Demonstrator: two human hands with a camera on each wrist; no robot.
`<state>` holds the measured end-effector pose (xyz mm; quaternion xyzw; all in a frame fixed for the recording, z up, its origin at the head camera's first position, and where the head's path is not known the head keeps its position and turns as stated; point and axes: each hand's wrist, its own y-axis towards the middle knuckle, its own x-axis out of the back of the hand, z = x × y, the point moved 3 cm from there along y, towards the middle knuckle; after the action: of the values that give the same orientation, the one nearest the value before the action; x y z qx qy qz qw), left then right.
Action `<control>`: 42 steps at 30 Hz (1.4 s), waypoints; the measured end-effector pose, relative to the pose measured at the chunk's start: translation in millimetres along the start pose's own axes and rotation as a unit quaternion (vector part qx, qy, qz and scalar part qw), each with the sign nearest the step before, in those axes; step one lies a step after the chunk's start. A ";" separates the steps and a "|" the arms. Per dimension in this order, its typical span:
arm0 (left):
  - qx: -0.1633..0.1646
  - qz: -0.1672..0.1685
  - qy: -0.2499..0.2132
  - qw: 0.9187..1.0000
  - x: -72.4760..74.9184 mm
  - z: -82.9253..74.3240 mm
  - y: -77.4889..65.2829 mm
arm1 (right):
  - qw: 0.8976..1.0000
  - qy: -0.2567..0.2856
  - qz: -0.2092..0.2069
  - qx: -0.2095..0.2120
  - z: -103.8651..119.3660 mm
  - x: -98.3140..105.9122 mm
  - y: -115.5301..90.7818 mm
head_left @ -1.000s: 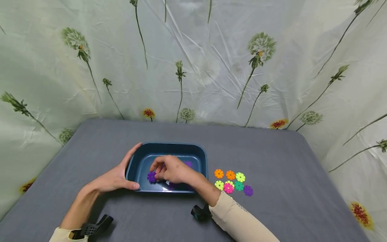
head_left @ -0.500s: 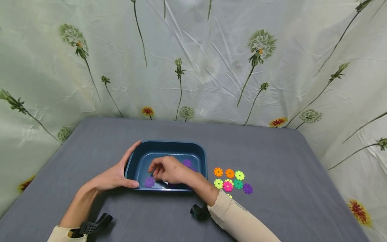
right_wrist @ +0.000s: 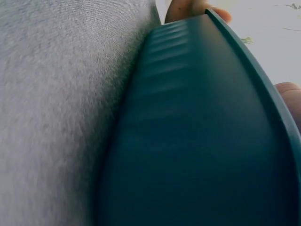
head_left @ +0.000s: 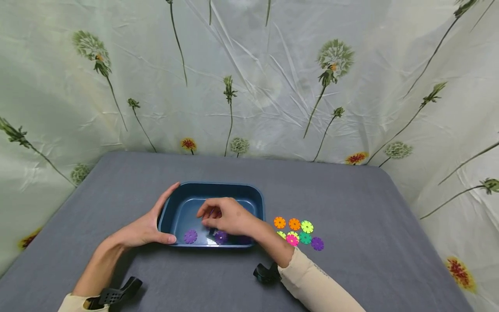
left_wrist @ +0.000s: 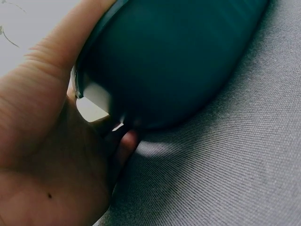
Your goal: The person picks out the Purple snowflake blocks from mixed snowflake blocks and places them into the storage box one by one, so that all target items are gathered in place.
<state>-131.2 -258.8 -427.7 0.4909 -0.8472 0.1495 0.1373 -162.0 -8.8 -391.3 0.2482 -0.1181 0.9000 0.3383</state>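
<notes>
A blue rectangular tray (head_left: 212,185) stands on the table, tilted in neither direction that I can see. My left hand (head_left: 146,227) grips its left end, thumb over the near rim and fingers along the outside. In the left wrist view this hand (left_wrist: 51,141) lies against the tray's end wall (left_wrist: 164,61). My right hand (head_left: 230,216) is inside the tray, its fingers curled, with a bit of a purple notched plastic disc (head_left: 212,212) showing between them. On the tray floor lie a purple disc (head_left: 190,236) and another purple disc (head_left: 220,237). The right hand hides the tray's middle.
Right of the tray, loose notched discs lie on the grey cloth (head_left: 335,203): orange (head_left: 279,222), yellow (head_left: 307,226), pink (head_left: 292,239), green (head_left: 305,238) and purple (head_left: 317,244). A flower-printed curtain (head_left: 265,86) hangs behind the table.
My right hand has let go of a purple disc at the tray's near left, then moved slightly right and up, uncovering another purple disc. The left hand keeps its grip.
</notes>
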 end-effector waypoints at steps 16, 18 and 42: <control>0.003 -0.004 -0.013 1.000 -2.2 3.1 -7.1 | 0.996 0.012 -0.082 0.039 -8.9 24.6 -30.9; 0.004 -0.007 -0.009 1.000 -1.6 2.2 -7.0 | 0.995 0.016 -0.094 0.042 -10.8 29.0 -34.7; -0.010 -0.004 -0.011 1.000 -1.8 0.1 -1.1 | 0.979 0.034 -0.193 0.064 -34.7 65.9 -85.7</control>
<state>-129.4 -258.0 -428.3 0.4949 -0.8479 0.1350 0.1336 -160.2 104.5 -382.2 0.2568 0.0008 0.8314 0.4928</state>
